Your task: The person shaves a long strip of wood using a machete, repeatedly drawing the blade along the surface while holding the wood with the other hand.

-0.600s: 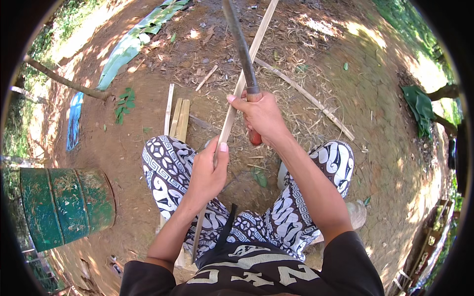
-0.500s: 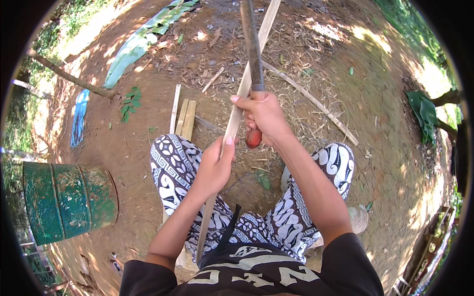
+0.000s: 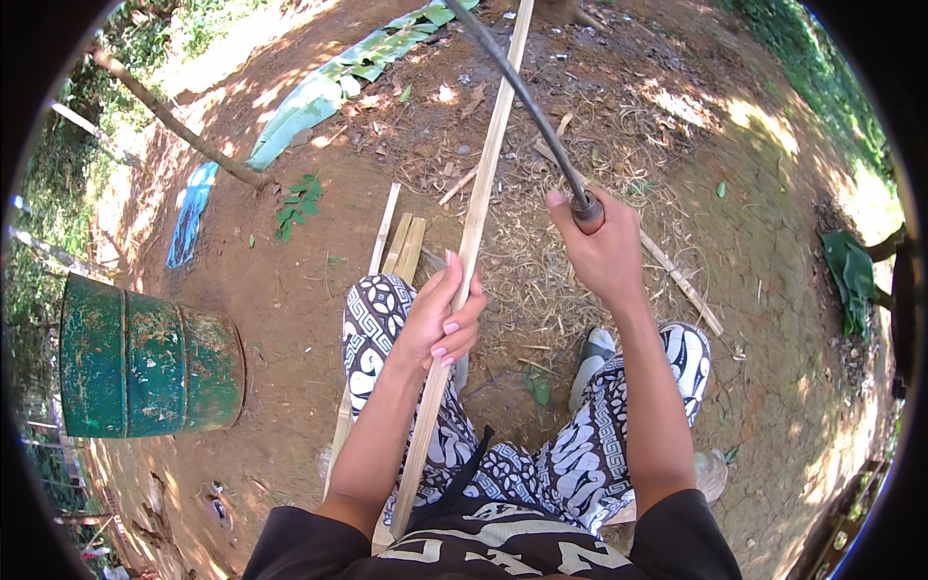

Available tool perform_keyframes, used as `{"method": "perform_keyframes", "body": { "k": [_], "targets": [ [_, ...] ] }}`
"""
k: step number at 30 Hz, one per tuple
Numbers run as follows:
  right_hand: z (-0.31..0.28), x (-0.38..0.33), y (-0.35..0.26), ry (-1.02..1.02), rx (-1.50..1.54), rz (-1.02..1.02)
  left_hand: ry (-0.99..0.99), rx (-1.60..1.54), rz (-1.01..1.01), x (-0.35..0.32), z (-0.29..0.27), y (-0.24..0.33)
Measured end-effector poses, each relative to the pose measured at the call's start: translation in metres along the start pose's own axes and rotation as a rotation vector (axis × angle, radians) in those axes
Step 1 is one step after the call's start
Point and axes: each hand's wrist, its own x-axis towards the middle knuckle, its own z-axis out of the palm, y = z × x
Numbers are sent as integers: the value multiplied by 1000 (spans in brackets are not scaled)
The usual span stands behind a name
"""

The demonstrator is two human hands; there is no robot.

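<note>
Rust-flecked green drum (image 3: 153,358); blue strip (image 3: 193,215), perhaps plastic.

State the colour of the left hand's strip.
Pale tan; the strip shows best in the head view.

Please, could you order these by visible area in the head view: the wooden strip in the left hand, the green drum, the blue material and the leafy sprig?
1. Green drum
2. Wooden strip, long but narrow, partly covered by the left hand
3. Blue material
4. Leafy sprig
</note>
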Motion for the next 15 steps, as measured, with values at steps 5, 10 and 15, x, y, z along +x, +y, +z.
{"method": "perform_keyframes", "body": {
  "k": [5,10,15],
  "targets": [
    [11,-4,8,-44,-144,-160,-231,-352,-39,-3,-10,2],
    [28,-8,16,-122,-224,-362,-425,-615,-138,-10,-13,-14],
    [19,12,34,-41,-363,-325,-417,-620,-195,-13,-18,-15]
  ]
}}
